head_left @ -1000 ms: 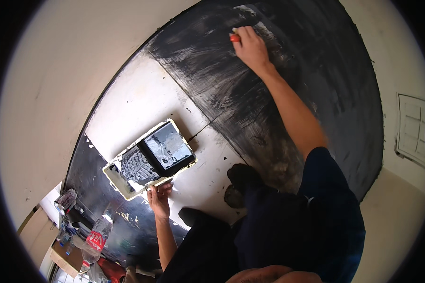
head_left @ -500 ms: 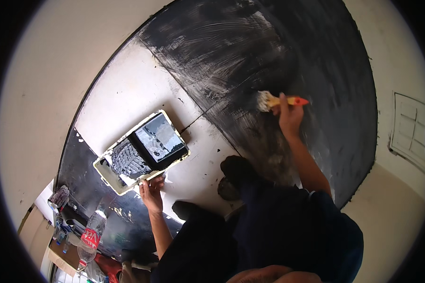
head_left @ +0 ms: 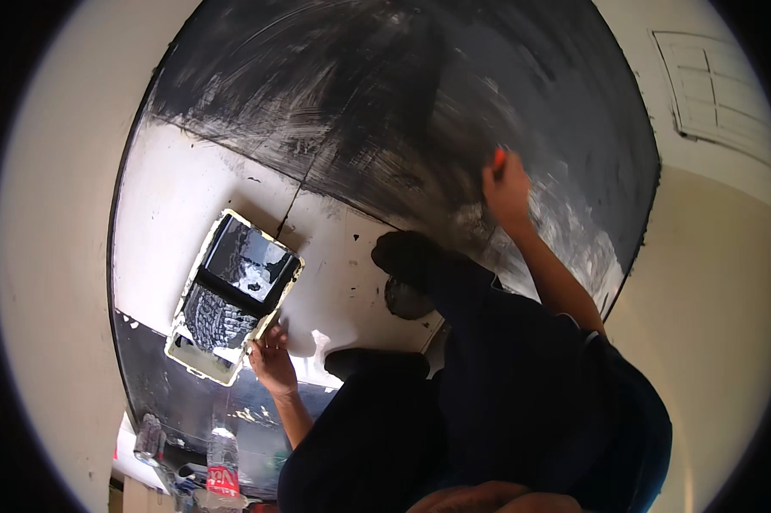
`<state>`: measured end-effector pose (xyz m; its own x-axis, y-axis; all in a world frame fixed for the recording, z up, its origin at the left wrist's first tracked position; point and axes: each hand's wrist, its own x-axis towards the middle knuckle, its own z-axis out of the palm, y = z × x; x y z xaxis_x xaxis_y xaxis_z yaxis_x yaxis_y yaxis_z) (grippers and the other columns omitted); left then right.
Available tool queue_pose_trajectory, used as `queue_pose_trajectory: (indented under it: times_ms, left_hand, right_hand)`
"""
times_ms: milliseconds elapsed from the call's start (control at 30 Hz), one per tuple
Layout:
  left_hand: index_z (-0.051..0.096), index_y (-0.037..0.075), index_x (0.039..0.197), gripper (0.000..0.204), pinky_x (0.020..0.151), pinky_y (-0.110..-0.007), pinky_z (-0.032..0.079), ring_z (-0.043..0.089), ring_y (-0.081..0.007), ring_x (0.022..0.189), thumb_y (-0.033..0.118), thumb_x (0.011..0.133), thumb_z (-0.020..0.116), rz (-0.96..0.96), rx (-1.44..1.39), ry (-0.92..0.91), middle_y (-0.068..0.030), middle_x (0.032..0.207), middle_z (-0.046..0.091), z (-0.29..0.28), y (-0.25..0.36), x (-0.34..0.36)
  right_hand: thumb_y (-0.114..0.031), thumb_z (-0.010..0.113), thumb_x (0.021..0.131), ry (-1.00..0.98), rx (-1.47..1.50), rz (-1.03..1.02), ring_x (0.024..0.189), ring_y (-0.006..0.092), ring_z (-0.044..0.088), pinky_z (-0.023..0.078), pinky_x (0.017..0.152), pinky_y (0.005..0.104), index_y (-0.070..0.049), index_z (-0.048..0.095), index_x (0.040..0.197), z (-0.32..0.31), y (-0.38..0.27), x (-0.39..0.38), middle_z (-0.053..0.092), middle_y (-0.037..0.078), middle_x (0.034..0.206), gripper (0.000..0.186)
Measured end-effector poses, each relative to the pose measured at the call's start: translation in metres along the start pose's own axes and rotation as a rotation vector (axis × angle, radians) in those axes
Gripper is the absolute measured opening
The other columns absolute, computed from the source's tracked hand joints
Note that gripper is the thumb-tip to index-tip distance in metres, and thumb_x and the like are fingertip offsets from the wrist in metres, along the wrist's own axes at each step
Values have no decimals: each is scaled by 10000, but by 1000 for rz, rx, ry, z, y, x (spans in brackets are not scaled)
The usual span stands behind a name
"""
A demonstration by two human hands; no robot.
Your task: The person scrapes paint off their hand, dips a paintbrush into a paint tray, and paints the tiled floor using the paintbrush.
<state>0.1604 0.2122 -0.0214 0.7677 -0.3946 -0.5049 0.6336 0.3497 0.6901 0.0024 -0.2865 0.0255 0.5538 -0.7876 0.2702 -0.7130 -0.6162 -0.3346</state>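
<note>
While the right hand [head_left: 508, 190] closes round a brush [head_left: 499, 157], only its orange end showing, the paint tray [head_left: 204, 362] sits left of both hands above the pale floor [head_left: 338, 256], long axis slanting away and rightward, deep end farthest; the left hand [head_left: 273, 363] curls half-open at its right rim, grip unclear.

Floor [head_left: 330, 269]: white, largely black-painted | paint tray [head_left: 199, 360] on or just above it | bottle [head_left: 222, 475] standing, dark feet [head_left: 405, 256]

Clear bottle [head_left: 223, 466] with red label, pale wall [head_left: 710, 248]
</note>
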Motion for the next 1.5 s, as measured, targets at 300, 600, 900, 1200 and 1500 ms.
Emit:
queue_pose_trajectory:
  times_ms: [300,600,900,1200,1500]
  left_hand:
    - [614,75,1271,352,941,-367,511,623,-226,1175,327,1080,459,-172,-75,-68,-69,1319,644,-24,0,8]
    - [593,63,1264,358,946,-413,478,627,-243,1151,326,1022,591,-217,-20,149,-49,1237,658,-25,1,10]
    - [591,-5,1197,354,850,-388,543,697,-267,1046,293,1012,639,-219,-64,130,-94,1139,653,-17,6,5]
    - [607,-11,1237,436,807,-338,537,696,-222,994,368,1021,615,-226,-5,135,-112,1168,685,-13,-8,9]
    - [495,-21,1378,448,895,-366,539,673,-229,1055,310,1077,504,-196,230,-69,-161,1332,627,-19,-26,-13]
  right_hand:
    - [-133,685,968,-80,1100,-47,662,109,635,526,589,290,-30,588,931,89,-260,24,641,65,755,146]
    - [-161,745,928,-210,1038,-125,623,88,617,489,557,260,-7,605,1000,-22,-245,-23,658,48,733,220]
    - [-105,700,948,-609,925,-207,684,108,658,523,604,258,-12,578,1009,-3,-329,-40,672,77,822,165]
    - [-192,691,951,-533,699,-548,802,416,654,533,709,455,-46,586,1013,75,-340,-68,644,173,942,191]
    - [-130,710,954,-360,940,-266,610,143,640,522,557,287,8,579,982,72,-315,-54,663,94,784,192]
